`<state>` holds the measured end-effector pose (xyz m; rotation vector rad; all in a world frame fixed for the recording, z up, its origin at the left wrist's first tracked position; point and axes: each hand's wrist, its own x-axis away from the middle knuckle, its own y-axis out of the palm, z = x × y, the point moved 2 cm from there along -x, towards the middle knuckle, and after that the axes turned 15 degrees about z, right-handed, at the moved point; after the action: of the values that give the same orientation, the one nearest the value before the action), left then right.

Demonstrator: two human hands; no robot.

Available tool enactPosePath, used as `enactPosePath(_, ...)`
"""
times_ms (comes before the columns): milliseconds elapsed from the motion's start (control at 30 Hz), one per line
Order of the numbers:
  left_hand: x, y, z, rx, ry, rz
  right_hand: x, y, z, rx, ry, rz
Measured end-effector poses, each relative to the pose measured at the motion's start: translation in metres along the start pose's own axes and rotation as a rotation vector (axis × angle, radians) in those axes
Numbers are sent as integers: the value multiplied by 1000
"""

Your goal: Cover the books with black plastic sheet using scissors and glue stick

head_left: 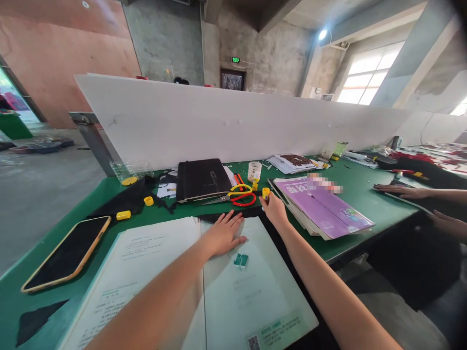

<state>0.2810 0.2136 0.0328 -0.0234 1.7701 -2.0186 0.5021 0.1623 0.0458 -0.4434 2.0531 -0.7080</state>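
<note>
An open book (262, 287) lies before me, its right side resting on black cloth (286, 250) that shows past the far and right edges. My left hand (223, 235) presses flat near the top of the right page, fingers spread. At the book's upper right corner, my right hand (276, 210) is closed around a small yellow glue stick (266, 193); its lower end is hidden by the fingers. Just beyond the hands are scissors (241, 195) with red and yellow handles. Another yellow glue stick (256, 181) stands beside a clear plastic cup (254, 170).
A phone (69, 255) lies to the left, with yellow caps (123, 215) and black scraps (38, 318) around it. A black notebook (202, 179) sits behind the book, purple booklets (321, 206) to the right. A white partition (204, 124) borders the table; a co-worker's hands (403, 191) are at far right.
</note>
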Motion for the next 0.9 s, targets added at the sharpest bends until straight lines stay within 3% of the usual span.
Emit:
enactPosePath(67, 0, 0, 0, 2, 3, 1, 0, -8, 2, 53, 6, 72)
enactPosePath(133, 0, 0, 0, 6, 7, 0, 1, -17, 1, 67, -12, 225)
enactPosePath(233, 1, -3, 2, 7, 6, 3, 3, -28, -5, -76, -46, 451)
enactPosePath(267, 1, -3, 2, 7, 5, 1, 4, -27, -7, -155, -65, 443)
enactPosePath(333, 0, -4, 3, 4, 0, -14, 6, -18, -12, -258, -111, 277)
enactPosePath(400, 0, -5, 4, -4, -7, -23, 7, -5, -16, -219, -141, 47)
enactPosePath(467, 0, -4, 3, -10, -11, -18, 9, 7, -16, -110, -127, -63)
enactPosePath(600, -1, -2, 2, -10, -9, -10, 10, 13, -16, 14, -110, -9)
enactPosePath(733, -1, 0, 1, -10, -12, -13, 11, -1, -16, 77, -178, 49)
enactPosePath(900, -1, -1, 1, -2, 5, -20, 12, -21, -21, -116, -288, 343)
